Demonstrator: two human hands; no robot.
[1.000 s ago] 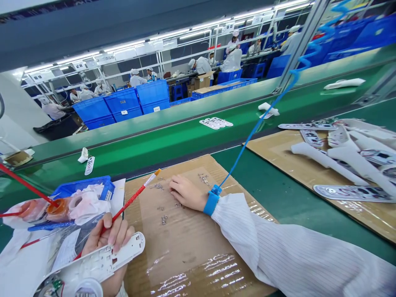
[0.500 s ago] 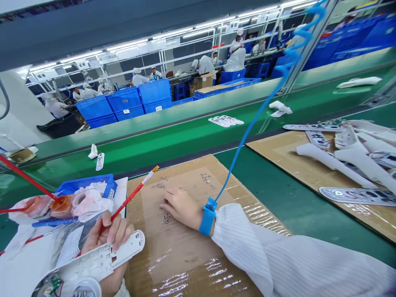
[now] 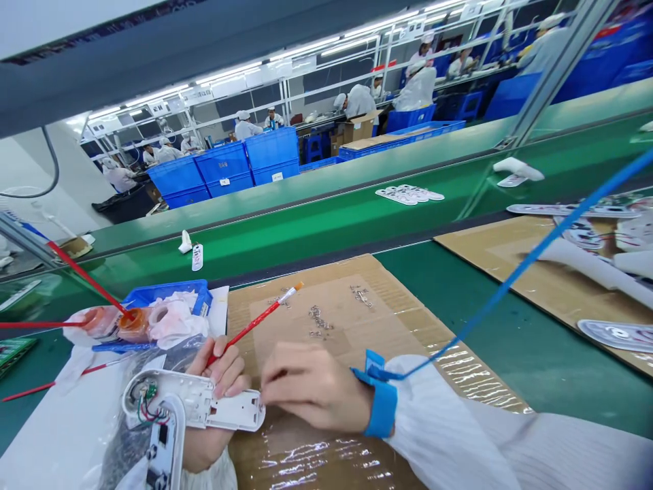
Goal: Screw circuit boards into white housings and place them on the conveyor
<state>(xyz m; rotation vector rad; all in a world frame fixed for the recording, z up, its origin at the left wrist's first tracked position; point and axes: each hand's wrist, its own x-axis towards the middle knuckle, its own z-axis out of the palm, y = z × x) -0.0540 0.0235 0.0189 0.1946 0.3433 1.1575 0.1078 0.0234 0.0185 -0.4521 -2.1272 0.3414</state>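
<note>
My left hand (image 3: 222, 371) is closed around a white plastic housing (image 3: 191, 397) and also grips a red-handled paintbrush (image 3: 252, 325), its bristles pointing up and right. At the housing's left end are coloured wires, and a white panel with a circuit board (image 3: 166, 446) hangs there. My right hand (image 3: 311, 388), wearing a blue wrist strap (image 3: 381, 401), has its fingertips pinched at the housing's right end. Whatever is between those fingers is too small to make out. Small metal parts (image 3: 319, 318) lie in loose groups on the cardboard (image 3: 326, 459) just beyond.
At left, a blue tray (image 3: 204, 296) holds orange-stained jars (image 3: 133, 325) and crumpled tissue. White housings (image 3: 586, 269) and panels lie on another cardboard sheet at right. A blue coiled cord (image 3: 510, 282) runs from my wrist strap. Beyond is a green conveyor belt (image 3: 306, 228).
My right hand has come from the metal parts to the housing's end, its fingers now pinched. The housing has been raised and shifted right with my left hand. The view has turned somewhat left.
</note>
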